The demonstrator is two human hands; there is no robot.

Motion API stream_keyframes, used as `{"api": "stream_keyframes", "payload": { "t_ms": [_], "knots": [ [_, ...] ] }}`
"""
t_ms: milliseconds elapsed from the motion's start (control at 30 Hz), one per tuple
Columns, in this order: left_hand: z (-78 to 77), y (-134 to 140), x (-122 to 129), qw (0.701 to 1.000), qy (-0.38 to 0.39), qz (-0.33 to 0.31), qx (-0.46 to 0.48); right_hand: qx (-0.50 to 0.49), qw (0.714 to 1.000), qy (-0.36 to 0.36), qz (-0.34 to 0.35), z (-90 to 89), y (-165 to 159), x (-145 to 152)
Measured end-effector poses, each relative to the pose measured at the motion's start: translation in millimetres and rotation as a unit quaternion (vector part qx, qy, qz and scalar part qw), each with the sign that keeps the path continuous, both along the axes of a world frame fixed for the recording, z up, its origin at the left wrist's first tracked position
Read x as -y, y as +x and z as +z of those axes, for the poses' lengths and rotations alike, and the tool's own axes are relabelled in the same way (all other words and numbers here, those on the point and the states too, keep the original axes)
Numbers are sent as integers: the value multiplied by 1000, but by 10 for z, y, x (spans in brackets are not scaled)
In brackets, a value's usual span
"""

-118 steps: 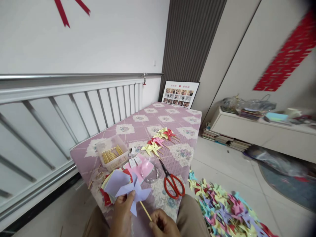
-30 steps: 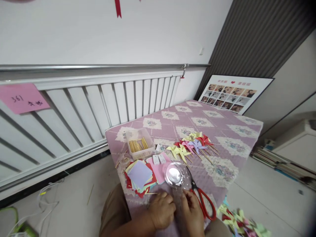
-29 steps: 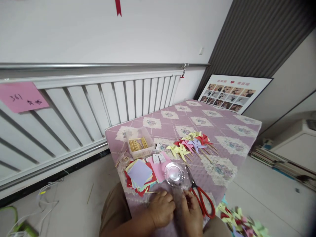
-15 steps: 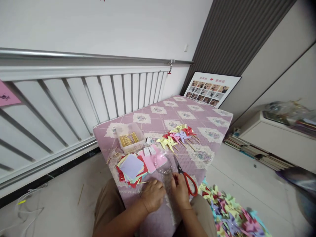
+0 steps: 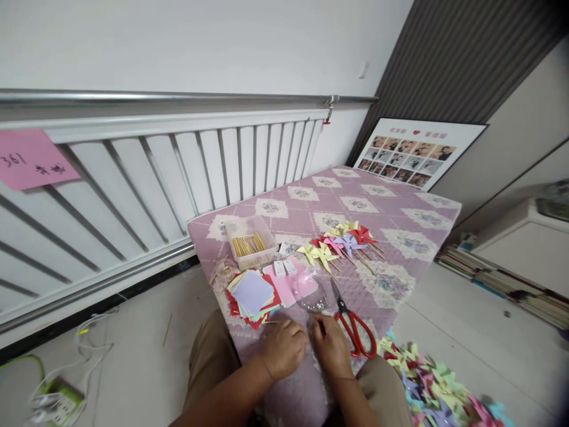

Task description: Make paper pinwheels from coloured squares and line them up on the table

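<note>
My left hand (image 5: 284, 349) is curled closed low over the near part of the table, with a thin wooden stick (image 5: 271, 322) jutting from its far left side. Close to its right is my right hand (image 5: 331, 347), fingers bent inward; a dark red bit shows between them, too small to name. A clear round dish (image 5: 310, 292) with small shiny pieces lies just beyond the right hand. Red-handled scissors (image 5: 351, 323) rest beside that hand, blades pointing away. Left of the dish are pink paper (image 5: 284, 290) and a stack of coloured paper squares (image 5: 253, 293).
A plastic box (image 5: 253, 225) of short sticks stands behind the paper. Several finished paper pinwheels (image 5: 340, 244) lie mid-table. More pinwheels (image 5: 438, 379) are heaped at the lower right. A radiator (image 5: 213, 160) runs along the left; a power strip (image 5: 64, 403) is on the floor.
The view has turned left, so the table sits further right and the power strip shows. My hands stay close together, with little visible change in their grip.
</note>
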State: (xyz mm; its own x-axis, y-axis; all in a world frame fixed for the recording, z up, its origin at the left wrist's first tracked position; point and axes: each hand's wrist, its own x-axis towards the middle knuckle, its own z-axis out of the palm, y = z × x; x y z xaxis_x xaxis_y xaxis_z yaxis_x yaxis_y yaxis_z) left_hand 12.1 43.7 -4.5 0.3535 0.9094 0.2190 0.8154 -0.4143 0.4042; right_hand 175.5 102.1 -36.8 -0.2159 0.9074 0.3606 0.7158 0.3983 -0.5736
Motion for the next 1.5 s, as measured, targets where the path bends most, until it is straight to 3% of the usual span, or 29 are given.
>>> {"api": "stream_keyframes", "payload": {
  "t_ms": [167, 267, 333, 533, 1167, 1500],
  "knots": [
    [185, -535, -41, 982, 44, 166, 83, 15, 1000, 4, -3, 7, -16, 5],
    [175, -867, -118, 963, 50, 257, 57, 19, 1000, 7, -3, 7, -19, 2],
    [124, -995, -148, 960, 27, 276, 33, 21, 1000, 9, -3, 6, -21, -1],
    [9, -1031, -129, 959, -15, 281, 2, 29, 999, 13, -5, 9, -32, 3],
    [-9, -1109, -167, 956, -4, 280, 84, 30, 999, 24, -4, 20, -42, 3],
    [132, -1159, -253, 948, -21, 280, 153, 32, 999, 18, -8, 35, -45, 6]
  ]
}}
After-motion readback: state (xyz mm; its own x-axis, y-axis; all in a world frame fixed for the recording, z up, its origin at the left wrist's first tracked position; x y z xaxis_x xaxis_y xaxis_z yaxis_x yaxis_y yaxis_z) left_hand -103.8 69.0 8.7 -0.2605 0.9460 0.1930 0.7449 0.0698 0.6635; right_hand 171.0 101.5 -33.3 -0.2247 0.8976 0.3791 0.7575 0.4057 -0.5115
